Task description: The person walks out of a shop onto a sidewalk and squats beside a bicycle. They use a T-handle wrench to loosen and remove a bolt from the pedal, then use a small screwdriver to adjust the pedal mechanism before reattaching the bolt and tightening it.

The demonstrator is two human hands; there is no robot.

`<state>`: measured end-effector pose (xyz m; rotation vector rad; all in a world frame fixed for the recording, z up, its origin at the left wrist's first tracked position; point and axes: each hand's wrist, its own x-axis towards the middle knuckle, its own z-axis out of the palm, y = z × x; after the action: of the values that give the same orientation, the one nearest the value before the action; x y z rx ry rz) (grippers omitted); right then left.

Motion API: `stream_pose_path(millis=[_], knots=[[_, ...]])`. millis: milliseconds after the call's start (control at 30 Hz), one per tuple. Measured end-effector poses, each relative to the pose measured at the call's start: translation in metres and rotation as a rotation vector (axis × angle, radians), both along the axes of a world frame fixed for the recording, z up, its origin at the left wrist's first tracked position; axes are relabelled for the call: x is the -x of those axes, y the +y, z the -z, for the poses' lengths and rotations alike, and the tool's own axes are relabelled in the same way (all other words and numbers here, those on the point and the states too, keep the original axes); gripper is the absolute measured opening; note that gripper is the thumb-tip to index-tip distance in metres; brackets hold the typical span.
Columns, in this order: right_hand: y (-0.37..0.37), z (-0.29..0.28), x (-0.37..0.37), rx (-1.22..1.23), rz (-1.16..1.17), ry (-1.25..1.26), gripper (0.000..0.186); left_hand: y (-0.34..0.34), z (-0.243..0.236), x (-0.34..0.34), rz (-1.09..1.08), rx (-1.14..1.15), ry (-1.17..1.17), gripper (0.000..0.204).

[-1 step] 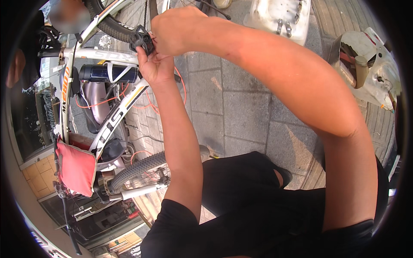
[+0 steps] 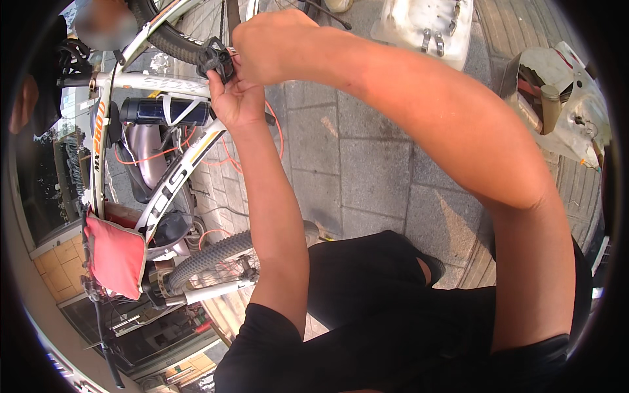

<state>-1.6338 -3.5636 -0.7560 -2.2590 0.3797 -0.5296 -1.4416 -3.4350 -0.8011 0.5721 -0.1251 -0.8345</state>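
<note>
A white mountain bike point(image 2: 180, 160) stands at my left, with its black pedal point(image 2: 215, 60) in front of my hands near the top. My left hand point(image 2: 237, 105) comes up from below, palm turned upward, its thumb and fingers gripping the pedal's lower edge. Right beside it, my right hand point(image 2: 268, 51) is curled closed against the pedal's right side, its back toward me. The right fingertips are mostly hidden, so what they pinch cannot be made out. Behind the pedal shows the rear tyre point(image 2: 173, 42).
On the frame sits a dark bottle point(image 2: 164, 111). A red cushion-like cover point(image 2: 116, 255) hangs by the handlebar. An orange cord point(image 2: 280, 131) loops on the paving. A white tray point(image 2: 426, 26) with metal parts and a tool container point(image 2: 547, 85) lie right. Another person's hand point(image 2: 25, 105) shows far left.
</note>
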Motion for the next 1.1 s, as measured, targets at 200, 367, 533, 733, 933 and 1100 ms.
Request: stream_pose_path(millis=[200,367,533,733,933,1100], knots=[[-0.008,-0.001,0.005,0.013,-0.071,-0.009,0.025,-0.002,0.0,0.006,-0.044,0.037,0.041,0.044],[-0.001,-0.001,0.001,-0.015,-0.04,-0.012,0.025,0.003,0.0,0.002,0.036,0.037,0.024,0.042],[-0.002,0.005,0.004,-0.045,-0.015,-0.046,0.026,-0.002,0.001,0.008,-0.069,-0.012,-0.029,0.045],[-0.002,-0.001,0.005,0.01,-0.055,-0.006,0.027,-0.001,0.001,0.011,-0.006,0.005,-0.047,0.046],[0.001,0.004,0.007,0.001,-0.024,-0.032,0.027,0.0,0.002,0.007,-0.043,0.006,-0.014,0.046],[-0.004,-0.002,0.008,0.024,-0.054,0.004,0.026,0.0,0.002,0.006,-0.035,0.045,0.013,0.045]])
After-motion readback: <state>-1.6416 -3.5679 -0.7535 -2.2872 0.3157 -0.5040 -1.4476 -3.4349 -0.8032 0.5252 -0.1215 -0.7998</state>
